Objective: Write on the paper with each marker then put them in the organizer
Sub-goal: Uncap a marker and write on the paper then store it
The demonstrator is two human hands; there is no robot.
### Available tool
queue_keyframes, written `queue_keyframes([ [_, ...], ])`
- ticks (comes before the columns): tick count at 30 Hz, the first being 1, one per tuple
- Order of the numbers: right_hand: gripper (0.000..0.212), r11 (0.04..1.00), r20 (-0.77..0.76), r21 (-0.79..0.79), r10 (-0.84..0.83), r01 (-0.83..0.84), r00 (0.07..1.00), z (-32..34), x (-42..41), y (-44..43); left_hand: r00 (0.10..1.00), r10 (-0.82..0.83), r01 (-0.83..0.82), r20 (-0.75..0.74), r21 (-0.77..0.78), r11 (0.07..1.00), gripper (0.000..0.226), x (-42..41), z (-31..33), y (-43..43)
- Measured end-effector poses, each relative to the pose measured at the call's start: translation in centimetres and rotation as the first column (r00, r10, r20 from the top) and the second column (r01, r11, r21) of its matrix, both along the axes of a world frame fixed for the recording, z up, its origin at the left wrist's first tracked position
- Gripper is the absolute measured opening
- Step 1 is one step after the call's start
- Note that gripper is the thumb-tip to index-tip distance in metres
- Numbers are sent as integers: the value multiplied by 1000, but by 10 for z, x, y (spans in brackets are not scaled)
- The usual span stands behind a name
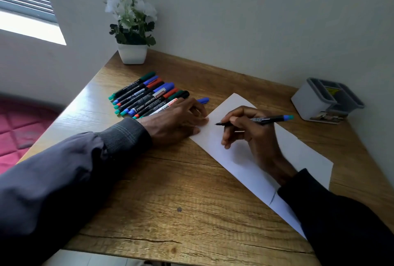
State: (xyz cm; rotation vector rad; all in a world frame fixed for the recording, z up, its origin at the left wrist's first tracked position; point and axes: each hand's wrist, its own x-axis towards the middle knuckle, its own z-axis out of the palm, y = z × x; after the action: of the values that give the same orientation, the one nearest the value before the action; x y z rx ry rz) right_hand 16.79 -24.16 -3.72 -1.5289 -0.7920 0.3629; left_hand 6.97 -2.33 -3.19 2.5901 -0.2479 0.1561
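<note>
The right hand (245,129) grips a blue-ended marker (266,119), tip at the paper (298,150). The left hand (177,120) lies flat, fingers on the paper edge; beyond it are markers (145,97) labelled "PERMANENT MARKER" and "WHITE BOARD".

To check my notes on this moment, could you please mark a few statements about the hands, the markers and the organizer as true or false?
1. The right hand holds a marker with its tip at the paper. True.
2. The left hand grips a marker. False: it holds nothing and rests with its fingers on the paper's edge.
3. The organizer stands left of the row of markers. False: it stands to their right, by the wall.
4. A potted plant stands at the far corner of the table. True.
</note>
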Motion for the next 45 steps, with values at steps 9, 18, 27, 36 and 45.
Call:
queue_keyframes([
  [9, 12, 996, 91, -72, 51, -44, 995, -14, -6, 1, 990, 92, -114, -111, -209, 971, 41, 1, 9, 2],
  [18, 5, 975, 189, -159, 182, -153, 965, -5, -6, 26, 990, 83, -106, -115, -222, 969, 39, 3, 8, 4],
  [27, 8, 987, 309, -137, 125, -86, 943, -15, -6, 26, 988, 80, -116, -132, -288, 950, 41, 6, 3, 8],
  [36, 18, 985, 449, -172, 106, -30, 887, -23, 1, 25, 985, 93, -125, -146, -234, 964, 40, 5, 6, 5],
  [45, 12, 986, 426, -168, 66, 8, 903, -21, -2, 24, 986, 84, -118, -142, -253, 960, 38, 6, 4, 6],
])
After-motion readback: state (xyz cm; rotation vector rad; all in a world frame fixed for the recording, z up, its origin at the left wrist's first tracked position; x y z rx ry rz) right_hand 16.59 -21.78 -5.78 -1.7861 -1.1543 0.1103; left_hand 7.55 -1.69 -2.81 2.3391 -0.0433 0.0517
